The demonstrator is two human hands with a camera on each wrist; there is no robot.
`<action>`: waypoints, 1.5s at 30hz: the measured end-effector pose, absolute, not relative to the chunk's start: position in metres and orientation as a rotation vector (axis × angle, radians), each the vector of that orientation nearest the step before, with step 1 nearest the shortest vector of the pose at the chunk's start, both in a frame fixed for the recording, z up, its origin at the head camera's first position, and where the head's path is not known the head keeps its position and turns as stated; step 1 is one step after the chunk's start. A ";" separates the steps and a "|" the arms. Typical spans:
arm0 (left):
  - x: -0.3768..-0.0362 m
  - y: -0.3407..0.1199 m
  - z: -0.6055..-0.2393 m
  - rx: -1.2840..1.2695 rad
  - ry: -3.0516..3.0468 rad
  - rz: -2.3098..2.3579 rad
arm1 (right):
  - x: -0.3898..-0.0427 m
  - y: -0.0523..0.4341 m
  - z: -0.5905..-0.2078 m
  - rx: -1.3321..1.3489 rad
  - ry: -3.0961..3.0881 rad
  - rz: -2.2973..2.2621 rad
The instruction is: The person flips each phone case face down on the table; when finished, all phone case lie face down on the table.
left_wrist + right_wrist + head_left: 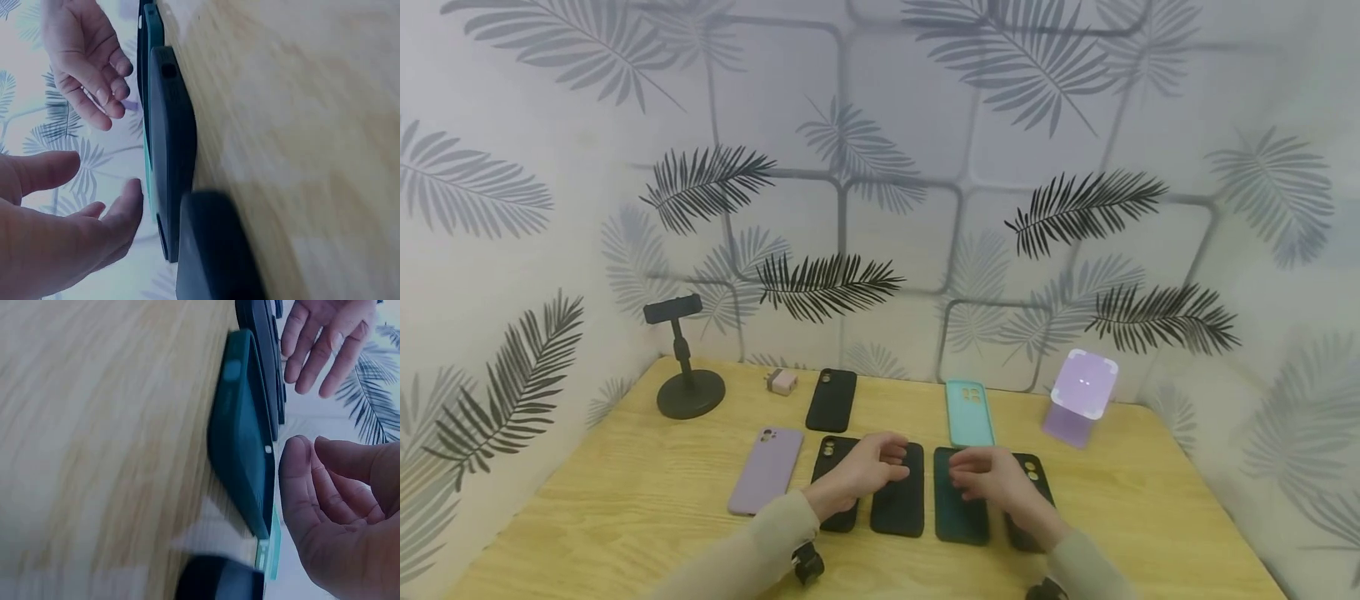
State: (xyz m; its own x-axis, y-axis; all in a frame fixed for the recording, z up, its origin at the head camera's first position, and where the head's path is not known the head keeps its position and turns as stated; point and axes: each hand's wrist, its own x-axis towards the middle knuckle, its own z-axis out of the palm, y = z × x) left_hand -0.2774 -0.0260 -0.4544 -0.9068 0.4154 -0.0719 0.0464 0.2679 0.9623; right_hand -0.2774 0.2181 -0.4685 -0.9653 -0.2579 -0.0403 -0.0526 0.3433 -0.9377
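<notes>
Several phone cases lie in a row on the wooden table (625,500). My left hand (880,465) hovers with loosely bent fingers over a black case (901,510); another black case (833,454) lies just to its left. My right hand (973,481) hovers over a dark green case (958,517), next to a further black case (1036,483). Neither hand holds anything. The left wrist view shows my left hand (94,219) apart from the black case (172,150). The right wrist view shows my right hand (325,500) just off the dark green case (244,444).
A lilac case (766,471) lies at the left of the row. Behind it are a black case (831,400) and a teal case (968,412). A black phone stand (688,387), a small pink charger (783,382) and a purple stand (1081,396) stand near the back wall.
</notes>
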 end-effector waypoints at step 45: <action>-0.272 0.023 -0.453 0.222 1.803 1.991 | -0.268 0.251 -0.458 -0.328 2.198 -1.520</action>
State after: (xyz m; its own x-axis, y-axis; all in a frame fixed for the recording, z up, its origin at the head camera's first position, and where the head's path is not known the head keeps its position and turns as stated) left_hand -0.2718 0.0228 -0.4530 -0.8893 0.4233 -0.1731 -0.2141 -0.0508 0.9755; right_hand -0.2682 0.2511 -0.4580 -0.8727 -0.4339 -0.2238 0.0561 0.3663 -0.9288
